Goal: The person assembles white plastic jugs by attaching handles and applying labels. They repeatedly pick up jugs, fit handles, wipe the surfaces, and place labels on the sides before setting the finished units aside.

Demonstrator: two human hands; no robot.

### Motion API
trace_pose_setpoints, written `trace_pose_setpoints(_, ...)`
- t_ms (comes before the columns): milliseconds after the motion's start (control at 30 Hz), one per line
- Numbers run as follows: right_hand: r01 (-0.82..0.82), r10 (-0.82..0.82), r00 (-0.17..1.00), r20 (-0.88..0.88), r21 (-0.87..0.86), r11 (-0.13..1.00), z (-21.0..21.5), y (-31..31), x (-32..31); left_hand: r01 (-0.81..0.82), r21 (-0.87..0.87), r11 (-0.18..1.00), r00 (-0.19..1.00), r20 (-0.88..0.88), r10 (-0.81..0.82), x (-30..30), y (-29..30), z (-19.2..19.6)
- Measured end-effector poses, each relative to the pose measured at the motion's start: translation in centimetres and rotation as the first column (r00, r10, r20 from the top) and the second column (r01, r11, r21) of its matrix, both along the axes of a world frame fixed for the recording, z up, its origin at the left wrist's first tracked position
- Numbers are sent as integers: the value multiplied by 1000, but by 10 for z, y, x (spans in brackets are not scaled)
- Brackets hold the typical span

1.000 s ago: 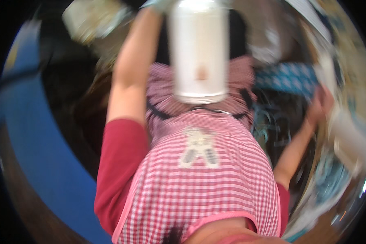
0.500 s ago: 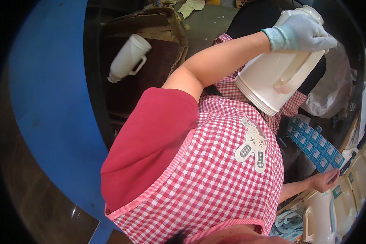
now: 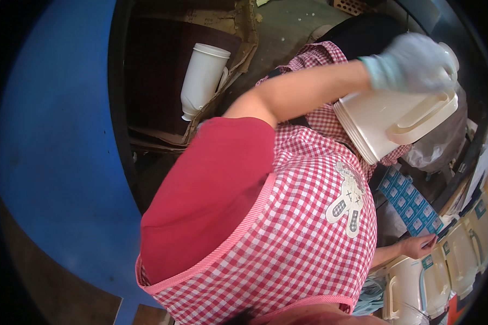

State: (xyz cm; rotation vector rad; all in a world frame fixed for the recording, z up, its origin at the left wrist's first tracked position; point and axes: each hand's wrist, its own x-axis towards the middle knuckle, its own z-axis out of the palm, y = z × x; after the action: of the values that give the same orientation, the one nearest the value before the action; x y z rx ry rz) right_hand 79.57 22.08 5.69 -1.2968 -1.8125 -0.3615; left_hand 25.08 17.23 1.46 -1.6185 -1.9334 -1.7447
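Observation:
A cream jug (image 3: 375, 116) lies tilted across my lap, its ringed base toward my body and its handle to the right. My left hand (image 3: 415, 62), in a pale glove with a mint cuff, is over the jug's narrow end; motion smears its fingers. At the right my bare right hand (image 3: 419, 246) is closed, its fingertips pinched at the near end of a sheet of blue labels (image 3: 412, 201). The sheet slants away from that hand toward my knees. Exactly how the fingers meet its edge is hard to see.
A white jug (image 3: 203, 81) lies at the edge of an open cardboard box (image 3: 249, 32) on the left. A large blue panel (image 3: 54, 146) curves down the far left. Several cream jugs (image 3: 404, 284) line the lower right. A clear plastic bag (image 3: 436, 146) hangs beyond my lap.
The view has shifted, with the box and white jug now farther right. My left hand is still over the jug and now blurred. My right hand stays by the label sheet.

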Motion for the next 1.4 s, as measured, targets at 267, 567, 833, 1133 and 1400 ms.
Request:
trace_pose_setpoints(267,62,-62,998,2,-76,995,-8,9,10,-457,-890,2,887,-455,-76,-208,-370,-195)
trace_pose_setpoints(567,94,-89,994,62,-94,991,-7,9,26,-417,-897,148,883,-438,-167,-53,-452,-85)
trace_pose_setpoints(833,135,-131,989,70,-64,989,-10,26,22,-582,-791,189,813,-572,110,15,-485,-78)
trace_pose_setpoints(1133,63,-67,996,-66,-62,996,-13,19,31,-562,-785,260,824,-561,85,9,-490,-78)
trace_pose_setpoints(1400,71,-197,917,-348,-343,937,-34,-30,24,-290,-732,617,916,-398,-42,-94,-294,-54)
